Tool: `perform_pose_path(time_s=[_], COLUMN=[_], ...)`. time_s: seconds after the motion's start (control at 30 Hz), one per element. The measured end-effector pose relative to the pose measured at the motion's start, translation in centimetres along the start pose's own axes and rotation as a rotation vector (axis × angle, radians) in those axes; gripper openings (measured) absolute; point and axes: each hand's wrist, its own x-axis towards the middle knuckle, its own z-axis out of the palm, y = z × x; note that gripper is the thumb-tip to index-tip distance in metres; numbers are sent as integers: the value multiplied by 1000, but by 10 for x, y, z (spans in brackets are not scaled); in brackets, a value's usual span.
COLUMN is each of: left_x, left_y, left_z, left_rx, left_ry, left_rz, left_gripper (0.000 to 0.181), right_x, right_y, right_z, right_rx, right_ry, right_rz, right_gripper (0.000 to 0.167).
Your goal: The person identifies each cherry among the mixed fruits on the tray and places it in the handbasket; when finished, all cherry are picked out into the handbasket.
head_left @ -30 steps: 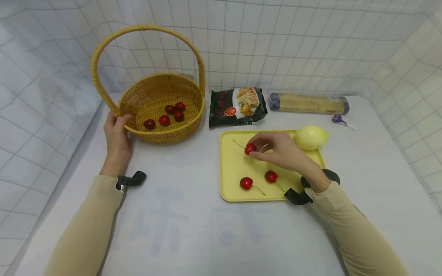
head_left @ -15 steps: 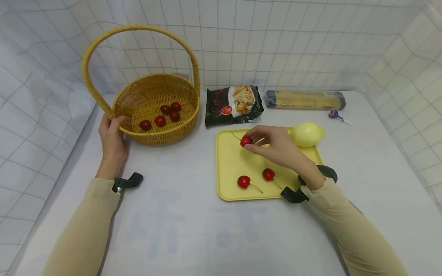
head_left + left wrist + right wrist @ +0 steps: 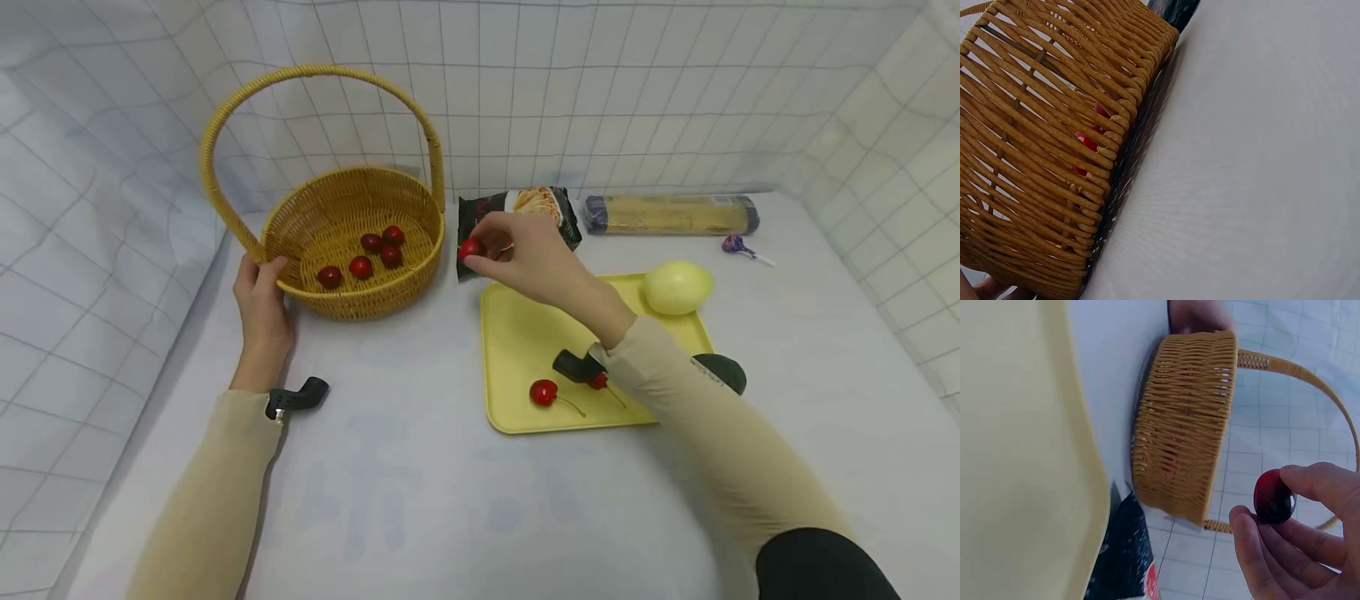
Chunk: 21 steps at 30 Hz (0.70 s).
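Observation:
My left hand (image 3: pixel 264 308) grips the left side of a wicker basket (image 3: pixel 360 307), its thumb over the rim. Several red cherries (image 3: pixel 361 267) lie on the basket's floor; in the left wrist view, bits of red show through the weave (image 3: pixel 1022 144). With thumb and fingers my right hand (image 3: pixel 536 262) pinches another cherry (image 3: pixel 471 248) just right of the basket, in front of the black packet. The right wrist view shows this cherry (image 3: pixel 1274 497) between the fingertips. Two stemmed cherries, one at the front (image 3: pixel 543 392) and one partly behind the wrist camera (image 3: pixel 597 381), remain on a yellow tray (image 3: pixel 498 333).
Against the back wall lie a black food packet (image 3: pixel 480 210), partly covered by my right hand, and a long yellow pack (image 3: pixel 671 215) with dark ends. A lollipop (image 3: pixel 738 245) is at the right. A yellow lemon (image 3: pixel 678 287) sits at the tray's back right corner.
My right hand has lifted the cherry from over the tray and carried it left and back toward the basket. My left hand keeps its hold on the basket rim.

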Motion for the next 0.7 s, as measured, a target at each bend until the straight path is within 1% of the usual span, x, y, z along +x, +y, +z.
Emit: perform_pose_path(time_s=[0.17,0.2,0.27,0.33,0.4,0.43,0.57,0.63,0.7], left_x=[0,0,-1,-3,-4,-4,-1,0,2], left_y=[-3,-4,-5,-6,-8,-9,-9,-7,-4], left_z=[2,2,1,-1,-1,-1,1,1,0], left_rx=[-7,-18,-15,-17,-12,-10,-7,8,19], left_ry=[2,1,3,10,18,20,18,11,7], left_rz=[-18,-25,-34,-38,-33,-31,-13,1,19], left_gripper=[44,44,44,43,42,42,41,42,42], right_x=[33,38,48,54,58,59,58,55,50], right_y=[-5,-5,-5,-5,-3,-2,3,6,9], right_z=[20,24,31,36,41,42,40,35,30], right_rx=[-1,-5,-34,-65,-109,-137,-199,-195,-164], right_ry=[18,14,-2,-30,-54,-52,-11,1,-10], right_rz=[12,12,4,15,39,51,96,107,119], right_gripper=[21,22,23,24,27,29,33,32,29])
